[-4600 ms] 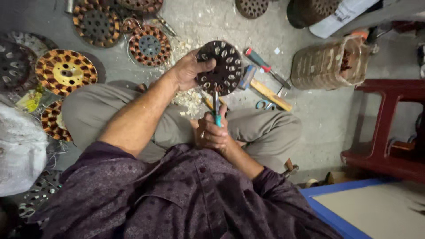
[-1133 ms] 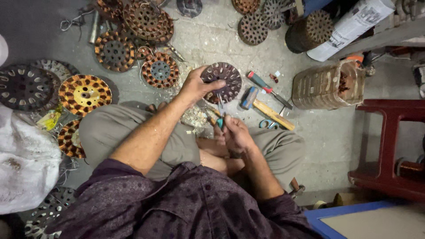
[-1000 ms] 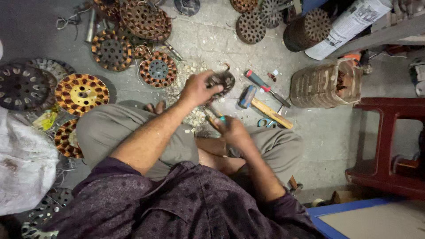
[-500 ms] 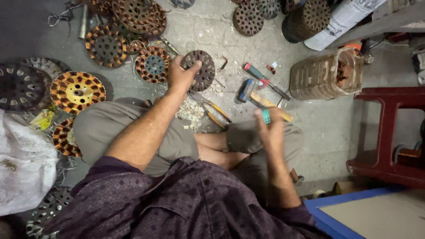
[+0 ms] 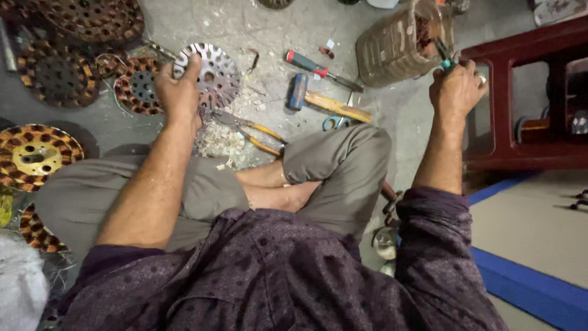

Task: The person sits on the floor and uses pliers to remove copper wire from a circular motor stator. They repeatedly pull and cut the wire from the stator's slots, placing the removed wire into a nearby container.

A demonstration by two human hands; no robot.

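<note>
left hand (image 5: 179,92) grips bare slotted metal disc (image 5: 211,73).

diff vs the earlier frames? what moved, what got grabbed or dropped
The right hand, still gripping the teal-handled pliers, left the lap and swung out right toward the basket. The left hand still holds the slotted disc, now stripped of copper and lowered to the floor. Hammer and screwdriver lie as before.

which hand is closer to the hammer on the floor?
Left. The left hand grips the bare metal disc just left of the hammer; the right hand is raised by the woven basket, farther off.
</note>
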